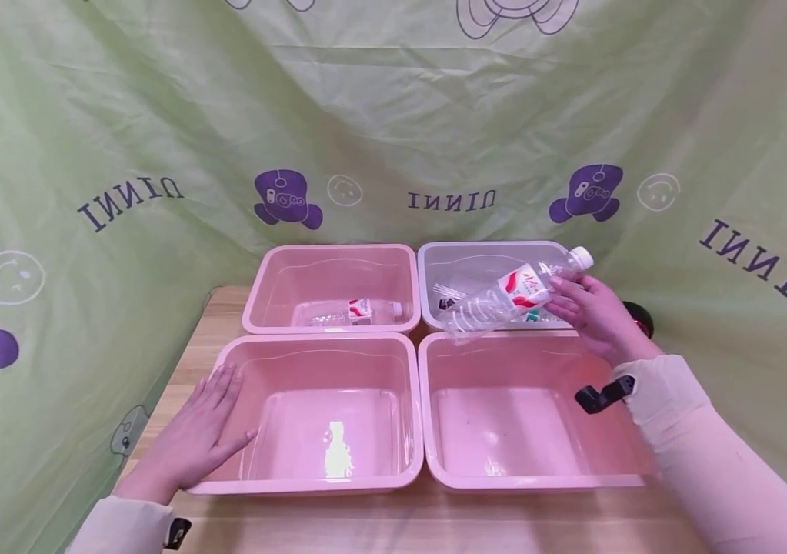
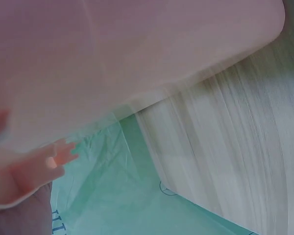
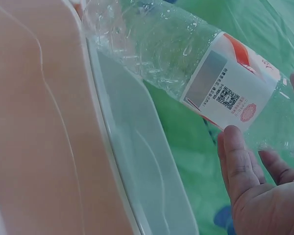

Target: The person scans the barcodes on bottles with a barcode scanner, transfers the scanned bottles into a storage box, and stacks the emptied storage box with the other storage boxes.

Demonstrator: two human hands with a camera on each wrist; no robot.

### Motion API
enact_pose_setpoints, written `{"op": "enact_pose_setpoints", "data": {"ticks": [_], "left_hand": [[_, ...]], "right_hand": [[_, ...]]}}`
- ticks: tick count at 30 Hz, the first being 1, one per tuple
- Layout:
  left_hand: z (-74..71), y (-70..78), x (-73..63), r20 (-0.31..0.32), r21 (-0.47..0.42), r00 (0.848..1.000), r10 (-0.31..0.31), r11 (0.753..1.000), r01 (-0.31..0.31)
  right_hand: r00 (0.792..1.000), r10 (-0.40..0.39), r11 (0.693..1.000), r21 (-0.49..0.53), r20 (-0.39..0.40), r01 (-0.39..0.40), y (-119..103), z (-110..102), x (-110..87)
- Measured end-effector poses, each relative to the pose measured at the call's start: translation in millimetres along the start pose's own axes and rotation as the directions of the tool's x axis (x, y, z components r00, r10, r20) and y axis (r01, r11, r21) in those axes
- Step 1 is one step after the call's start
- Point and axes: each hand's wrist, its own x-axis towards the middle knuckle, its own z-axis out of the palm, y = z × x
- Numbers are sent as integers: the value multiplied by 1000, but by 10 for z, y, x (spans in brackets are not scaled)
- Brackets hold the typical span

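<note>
My right hand [image 1: 597,319] grips a clear plastic bottle [image 1: 483,312] near its white-capped neck. The bottle, with a red and white label, slants above the front edge of the pale grey tub [image 1: 490,245] at the back right. In the right wrist view, fingers [image 3: 240,166] and thumb lie about the bottle's upper part. My left hand [image 1: 202,431] rests with straight fingers on the left rim of the near left pink tub [image 1: 310,486]. Another labelled bottle [image 1: 360,312] lies in the far left pink tub [image 1: 338,249].
A near right pink tub [image 1: 538,482] stands beside the near left one. Small packets [image 1: 447,296] lie inside the grey tub. A dark round object [image 1: 640,317] is partly hidden behind my right hand. All four sides of the wooden table [image 1: 227,308] cannot be seen; green cloth [image 1: 393,138] hangs behind.
</note>
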Motion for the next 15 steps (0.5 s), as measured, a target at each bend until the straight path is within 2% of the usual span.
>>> {"op": "enact_pose_setpoints", "data": {"ticks": [7, 15], "left_hand": [[2, 6, 5, -25, -9, 1000, 12, 1000, -12], [9, 12, 18, -27, -6, 999, 22, 1000, -22]], "right_hand": [[997, -74, 985, 159, 22, 69, -122, -495, -248], [996, -79, 961, 263, -27, 83, -198, -943, -470]]}}
